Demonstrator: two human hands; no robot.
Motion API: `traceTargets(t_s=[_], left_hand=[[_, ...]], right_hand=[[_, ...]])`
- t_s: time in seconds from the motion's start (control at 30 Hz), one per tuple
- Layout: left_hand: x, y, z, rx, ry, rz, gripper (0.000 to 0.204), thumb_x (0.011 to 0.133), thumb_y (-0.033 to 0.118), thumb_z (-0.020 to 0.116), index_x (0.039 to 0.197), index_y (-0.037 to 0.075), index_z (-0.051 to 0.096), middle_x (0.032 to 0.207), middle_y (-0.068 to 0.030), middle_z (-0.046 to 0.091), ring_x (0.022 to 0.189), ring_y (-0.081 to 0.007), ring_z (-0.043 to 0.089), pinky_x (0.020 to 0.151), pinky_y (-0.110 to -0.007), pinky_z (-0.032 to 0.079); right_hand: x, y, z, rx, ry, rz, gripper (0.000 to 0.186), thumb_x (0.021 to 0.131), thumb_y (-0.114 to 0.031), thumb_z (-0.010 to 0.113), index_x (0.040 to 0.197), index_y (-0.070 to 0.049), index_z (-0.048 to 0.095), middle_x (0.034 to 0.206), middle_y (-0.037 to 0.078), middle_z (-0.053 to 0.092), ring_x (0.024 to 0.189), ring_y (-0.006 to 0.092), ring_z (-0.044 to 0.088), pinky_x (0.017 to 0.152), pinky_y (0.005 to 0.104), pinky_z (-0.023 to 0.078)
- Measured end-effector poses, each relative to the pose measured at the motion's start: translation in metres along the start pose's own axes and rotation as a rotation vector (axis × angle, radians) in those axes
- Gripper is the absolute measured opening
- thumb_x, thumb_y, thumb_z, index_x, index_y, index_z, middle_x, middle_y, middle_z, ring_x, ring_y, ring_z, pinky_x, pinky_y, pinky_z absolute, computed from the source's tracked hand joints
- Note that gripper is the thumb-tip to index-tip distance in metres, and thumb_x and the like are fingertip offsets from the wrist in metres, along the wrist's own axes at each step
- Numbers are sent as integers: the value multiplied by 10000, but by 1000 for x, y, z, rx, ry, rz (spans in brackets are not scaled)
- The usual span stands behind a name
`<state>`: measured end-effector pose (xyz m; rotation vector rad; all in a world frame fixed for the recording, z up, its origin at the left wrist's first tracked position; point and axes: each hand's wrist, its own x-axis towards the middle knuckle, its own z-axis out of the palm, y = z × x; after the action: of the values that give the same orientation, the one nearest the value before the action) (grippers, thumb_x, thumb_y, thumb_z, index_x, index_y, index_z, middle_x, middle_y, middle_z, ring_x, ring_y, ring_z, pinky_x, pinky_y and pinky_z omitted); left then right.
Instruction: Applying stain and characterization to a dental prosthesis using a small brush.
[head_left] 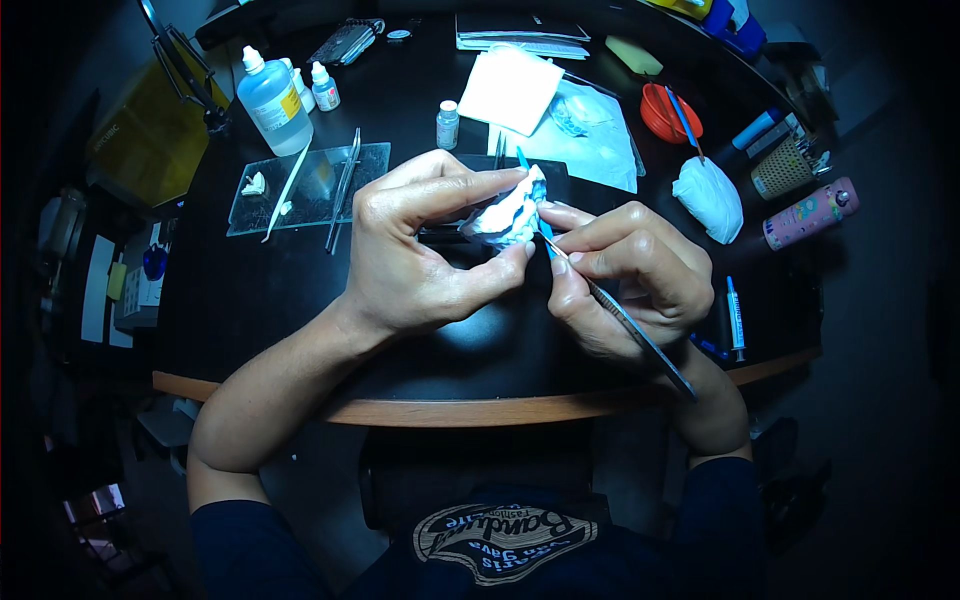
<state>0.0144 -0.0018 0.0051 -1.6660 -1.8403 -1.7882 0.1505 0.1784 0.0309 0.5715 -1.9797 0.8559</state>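
In the centre, my left hand [405, 240] grips an irregular white lump [510, 212] between its fingers and thumb, held above the desk. My right hand [640, 275] pinches a slim metal instrument [640, 340], its narrow end angled up to the lump's right side. A thin blue piece [549, 242] runs beside the lump and near my right fingertips; which hand supports it I cannot tell. Behind my hands, dark slender tools [500, 150] are partly hidden.
A glass slab [250, 215] with tools lies left; bottles [275, 105] stand behind it. White sheets [620, 140], a red bowl [668, 112], a white pouch [710, 200], a pink cylinder [810, 215] and a syringe [735, 320] occupy the back and right. The desk's wooden edge [460, 412] is near.
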Motion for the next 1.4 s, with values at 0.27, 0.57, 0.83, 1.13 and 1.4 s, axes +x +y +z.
traceTargets(t_s=[0.27,0.57,0.83,1.13,1.4], left_hand=[[0,-3,2,-11,-20,4,526,759,89,871,1268,3,770,980,-90,715,858,-108,689,721,-217,565],[3,-3,5,-54,26,48,485,773,118,866,1235,-5,785,893,-58,685,756,-73,667,642,-193,508],[0,-1,3,-54,7,3,529,770,117,876,1273,-2,767,930,-53,685,747,-43,550,594,-189,364],[1,-1,1,-8,12,26,527,770,156,888,1262,3,773,860,-34,664,689,-33,513,544,-194,314],[1,-3,2,-12,5,37,535,772,126,879,1276,-12,762,909,-45,667,734,-45,556,588,-184,372]], right_hand=[[1,-1,-4,-27,-36,1,142,705,52,777,756,4,653,760,140,725,818,274,809,794,365,686],[1,-1,-4,-6,-8,-16,134,720,48,776,779,4,663,780,142,733,824,275,810,806,367,688],[1,-1,-4,-15,-30,-28,136,743,48,790,793,7,670,801,142,733,870,293,814,765,346,690],[1,-6,-7,-94,-104,-43,164,745,85,788,819,23,655,831,161,715,845,278,792,776,393,681],[3,-1,-5,-159,-69,-127,161,711,77,789,778,12,657,802,126,701,846,283,814,642,302,668]])
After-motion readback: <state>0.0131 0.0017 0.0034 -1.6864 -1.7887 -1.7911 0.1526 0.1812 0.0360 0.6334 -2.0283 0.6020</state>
